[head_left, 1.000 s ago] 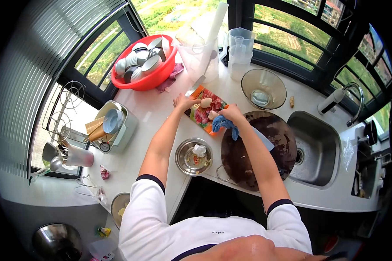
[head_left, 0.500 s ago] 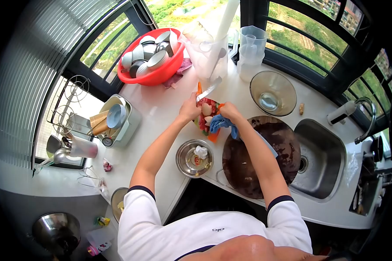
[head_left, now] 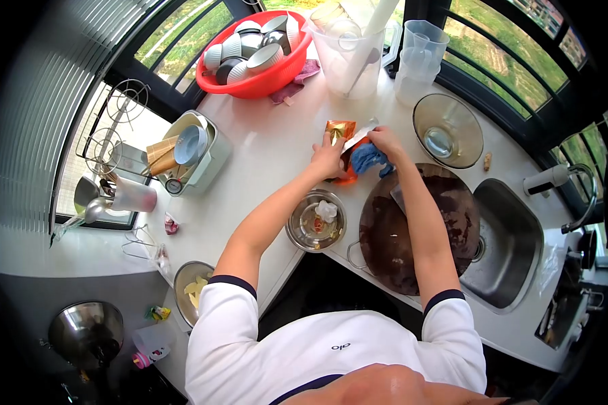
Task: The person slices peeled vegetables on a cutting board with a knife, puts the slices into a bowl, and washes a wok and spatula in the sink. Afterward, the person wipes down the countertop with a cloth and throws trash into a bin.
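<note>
An orange and gold food packet (head_left: 341, 128) lies on the counter in front of me, its lower red-orange end showing below my left hand (head_left: 327, 159). That hand rests on the packet with its fingers spread. A pale, shiny strip (head_left: 360, 136) slants across the packet's right side. At the strip's upper end, the closed fingers of my right hand (head_left: 387, 142) grip the packet's right edge. A crumpled blue cloth (head_left: 369, 159) bunches just below the right hand. Nearer to me, a steel bowl (head_left: 293, 226) holds a white crumpled piece and food scraps.
A dark round board (head_left: 385, 253) lies under my right forearm, beside the sink (head_left: 513, 263). A glass bowl (head_left: 469, 118) stands behind it. Farther back are a red basin (head_left: 250, 88) of cups and a clear plastic jug (head_left: 327, 57). A utensil bin (head_left: 213, 165) stands left.
The packet has gone from its colourful pictured side to an orange-gold face. My left hand has spread over it. My right hand and the pale strip have shifted right; the whole view has shifted too.
</note>
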`<state>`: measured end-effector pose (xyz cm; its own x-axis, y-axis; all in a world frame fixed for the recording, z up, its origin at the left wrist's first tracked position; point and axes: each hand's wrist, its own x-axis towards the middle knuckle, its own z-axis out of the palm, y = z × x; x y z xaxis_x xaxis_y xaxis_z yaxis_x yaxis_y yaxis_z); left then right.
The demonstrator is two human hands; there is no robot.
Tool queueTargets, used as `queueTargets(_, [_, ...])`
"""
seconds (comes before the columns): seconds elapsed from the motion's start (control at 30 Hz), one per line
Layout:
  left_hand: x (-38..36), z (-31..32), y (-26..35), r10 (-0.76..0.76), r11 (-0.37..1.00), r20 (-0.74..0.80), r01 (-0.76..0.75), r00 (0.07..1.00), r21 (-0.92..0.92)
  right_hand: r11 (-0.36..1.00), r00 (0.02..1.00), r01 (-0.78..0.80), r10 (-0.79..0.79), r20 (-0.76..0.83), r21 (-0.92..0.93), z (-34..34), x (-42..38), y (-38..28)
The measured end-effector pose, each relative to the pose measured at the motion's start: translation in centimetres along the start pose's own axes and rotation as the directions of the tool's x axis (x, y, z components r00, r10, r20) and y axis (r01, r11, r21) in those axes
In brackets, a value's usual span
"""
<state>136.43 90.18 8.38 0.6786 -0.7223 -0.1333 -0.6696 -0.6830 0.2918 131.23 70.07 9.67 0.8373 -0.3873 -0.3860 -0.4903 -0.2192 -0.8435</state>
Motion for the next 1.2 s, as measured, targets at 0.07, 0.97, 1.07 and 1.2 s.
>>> queueTargets(0.07, [0.3, 0.5, -1.0, 0.037, 0.999, -0.013, -0.036, 0.999, 0.023, 0.961, 0.965, 0.142, -0.188, -0.182, -0.238, 0.2, 2.5, 3.6])
queueTargets(0.97, [-6.6, 0.1, -10.2, -0.408, 0.841, -0.474, 0.120, 0.780, -0.528, 0.673, 0.920, 0.375, -0.354, 0.168, -0.637, 10.7, -6.6, 4.5])
queueTargets(1.07, [-9.4, -2.5, -10.2, -0.507, 0.810, -0.593, 0.111, 0.626, -0.575, 0.745, 0.855, 0.418, -0.516, -0.053, -0.520, 10.0, -9.8, 2.8])
queueTargets(1.2, [-14.6, -6.4, -9.0, -0.609, 0.709, -0.516, 0.122, 0.602, -0.695, 0.832, 0.845, 0.532, -0.534, 0.031, -0.156, 10.0, -18.4, -2.8])
